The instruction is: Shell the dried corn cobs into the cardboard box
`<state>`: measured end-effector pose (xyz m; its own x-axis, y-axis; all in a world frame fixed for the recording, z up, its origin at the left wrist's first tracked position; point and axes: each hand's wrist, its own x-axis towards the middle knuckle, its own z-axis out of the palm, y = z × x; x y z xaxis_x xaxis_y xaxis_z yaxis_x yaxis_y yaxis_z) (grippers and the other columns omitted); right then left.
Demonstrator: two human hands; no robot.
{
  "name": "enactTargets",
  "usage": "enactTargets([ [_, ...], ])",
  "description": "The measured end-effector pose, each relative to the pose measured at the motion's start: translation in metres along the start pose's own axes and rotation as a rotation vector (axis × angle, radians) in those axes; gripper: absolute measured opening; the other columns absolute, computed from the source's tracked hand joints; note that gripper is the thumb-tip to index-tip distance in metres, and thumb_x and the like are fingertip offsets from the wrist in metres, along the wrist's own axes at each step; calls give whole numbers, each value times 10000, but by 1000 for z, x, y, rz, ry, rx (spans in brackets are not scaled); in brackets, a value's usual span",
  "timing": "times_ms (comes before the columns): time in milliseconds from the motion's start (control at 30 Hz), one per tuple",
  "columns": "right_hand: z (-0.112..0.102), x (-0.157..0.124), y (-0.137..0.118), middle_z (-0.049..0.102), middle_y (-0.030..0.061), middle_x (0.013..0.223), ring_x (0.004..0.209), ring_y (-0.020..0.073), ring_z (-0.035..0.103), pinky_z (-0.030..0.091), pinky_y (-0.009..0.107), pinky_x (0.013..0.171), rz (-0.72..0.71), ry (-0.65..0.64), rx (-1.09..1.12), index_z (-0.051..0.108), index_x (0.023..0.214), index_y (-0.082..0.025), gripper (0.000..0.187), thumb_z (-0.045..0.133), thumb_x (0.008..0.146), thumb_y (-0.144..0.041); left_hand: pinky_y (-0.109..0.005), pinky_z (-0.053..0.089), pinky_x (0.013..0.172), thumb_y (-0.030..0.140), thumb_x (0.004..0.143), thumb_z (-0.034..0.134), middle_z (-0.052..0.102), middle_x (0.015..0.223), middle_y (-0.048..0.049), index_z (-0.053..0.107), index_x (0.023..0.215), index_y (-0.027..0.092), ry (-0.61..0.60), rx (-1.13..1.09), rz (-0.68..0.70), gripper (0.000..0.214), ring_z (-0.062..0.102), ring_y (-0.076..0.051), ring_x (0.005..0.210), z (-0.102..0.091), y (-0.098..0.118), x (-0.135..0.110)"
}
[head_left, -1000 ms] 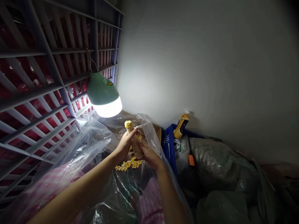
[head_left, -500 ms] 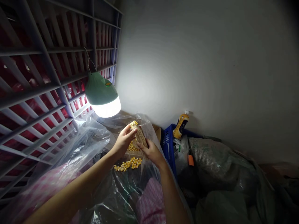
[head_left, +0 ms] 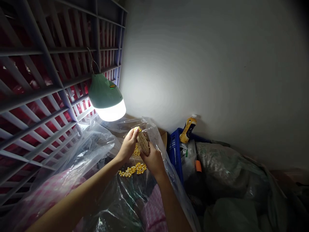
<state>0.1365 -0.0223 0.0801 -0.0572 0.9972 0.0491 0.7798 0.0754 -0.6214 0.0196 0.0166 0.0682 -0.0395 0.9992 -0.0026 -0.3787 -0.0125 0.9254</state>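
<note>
A mostly stripped corn cob (head_left: 143, 143) stands nearly upright between both my hands, with a few yellow kernels left at its top. My right hand (head_left: 151, 160) is wrapped round its lower end. My left hand (head_left: 128, 146) is closed on the upper part, thumb pressed at the remaining kernels. Below the hands a small heap of loose yellow kernels (head_left: 132, 169) lies on a clear plastic sheet (head_left: 101, 145) spread over my lap.
A lit green hanging lamp (head_left: 106, 98) hangs from a slatted crate wall (head_left: 48, 80) at the left. A blue crate (head_left: 174, 151) with a yellow bottle (head_left: 188, 129) stands to the right, next to dark filled sacks (head_left: 229, 174). A grey wall is behind.
The kernels at the cob's tip have grown fewer. The cob tilted right, then came back closer to upright and lower. My left thumb worked down from the tip.
</note>
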Motion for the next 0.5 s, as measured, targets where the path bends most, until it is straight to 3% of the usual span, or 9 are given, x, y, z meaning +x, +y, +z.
enactTargets([
  [233, -1, -1, -2, 598, 11, 676, 586, 167, 538, 347, 252, 535, 23, 7, 53, 562, 903, -202, 203, 502, 749, -318, -260, 422, 788, 424, 791, 503, 597, 917, -44, 571, 974, 200, -60, 50, 81, 297, 535, -195, 907, -3, -6, 0],
  [500, -7, -1, -1, 578, -2, 644, 566, 144, 520, 354, 232, 521, 55, -2, 135, 551, 836, -198, 145, 510, 735, -293, -309, 388, 884, 418, 782, 511, 582, 1091, -60, 540, 1111, 194, -157, -17, 29, 399, 502, -222, 1029, -3, -2, 1],
])
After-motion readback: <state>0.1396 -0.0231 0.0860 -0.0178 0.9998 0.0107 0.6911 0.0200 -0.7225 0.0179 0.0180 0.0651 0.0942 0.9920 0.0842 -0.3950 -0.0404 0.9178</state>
